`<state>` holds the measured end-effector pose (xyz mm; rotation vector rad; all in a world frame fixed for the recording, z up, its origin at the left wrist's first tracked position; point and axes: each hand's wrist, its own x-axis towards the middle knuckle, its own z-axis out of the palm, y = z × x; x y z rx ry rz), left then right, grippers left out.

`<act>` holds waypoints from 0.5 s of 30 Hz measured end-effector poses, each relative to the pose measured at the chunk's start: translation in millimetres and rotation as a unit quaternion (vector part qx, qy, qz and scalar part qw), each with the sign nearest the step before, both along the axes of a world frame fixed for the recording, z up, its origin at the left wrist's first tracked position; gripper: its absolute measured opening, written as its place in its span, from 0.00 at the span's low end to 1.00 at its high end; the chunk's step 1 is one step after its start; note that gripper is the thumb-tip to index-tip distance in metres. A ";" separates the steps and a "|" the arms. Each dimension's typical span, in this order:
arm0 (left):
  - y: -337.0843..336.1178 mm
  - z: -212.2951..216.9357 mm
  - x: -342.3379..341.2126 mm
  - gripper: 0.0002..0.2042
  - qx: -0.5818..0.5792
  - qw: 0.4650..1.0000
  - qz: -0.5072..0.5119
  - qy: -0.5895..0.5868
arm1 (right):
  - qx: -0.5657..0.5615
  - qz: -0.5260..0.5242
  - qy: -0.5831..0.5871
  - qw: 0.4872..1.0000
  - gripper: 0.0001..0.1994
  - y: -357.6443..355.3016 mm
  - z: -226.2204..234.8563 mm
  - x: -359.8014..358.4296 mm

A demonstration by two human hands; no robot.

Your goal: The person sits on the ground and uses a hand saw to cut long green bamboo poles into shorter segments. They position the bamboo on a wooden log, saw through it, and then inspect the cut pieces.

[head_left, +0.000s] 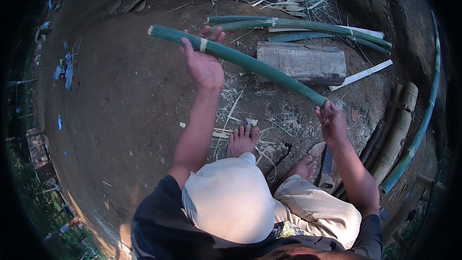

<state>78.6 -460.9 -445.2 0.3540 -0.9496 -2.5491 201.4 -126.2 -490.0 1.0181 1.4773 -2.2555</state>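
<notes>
A green bamboo pole (255, 65) slants in front of me, its cut far end at the upper left and its near end at the right. My left hand (204, 65) cradles it palm up near a pale node, thumb on one side and fingers round the other. At the right end, the fingers of my right hand (332, 119) pinch the pole. Below the pole's right half lies a squared grey wood block (301, 62) on the dirt. The pole passes over the block's near left corner in view; whether they touch I cannot tell.
More green bamboo poles (298, 22) lie beyond the block, with a pale split strip (363, 74) beside it. Brown bamboo lengths (397, 130) and a long curved-looking green pole (423, 120) lie at right. A flat-bladed tool (327, 168) rests by my right foot. Shavings litter the dirt.
</notes>
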 end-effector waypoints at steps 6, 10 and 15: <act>-7.5 32.4 -7.4 0.17 -0.038 0.996 -0.071 0.037 | -0.089 0.137 -0.092 0.982 0.16 -41.9 -0.9 49.6; 13.8 64.0 -19.1 0.18 -0.079 0.981 -0.172 0.041 | -0.034 0.341 -0.075 0.936 0.15 -48.5 -2.7 63.5; 44.5 107.6 -31.2 0.18 -0.193 0.918 -0.343 0.053 | 0.363 0.586 0.177 0.702 0.16 -29.7 73.8 -9.8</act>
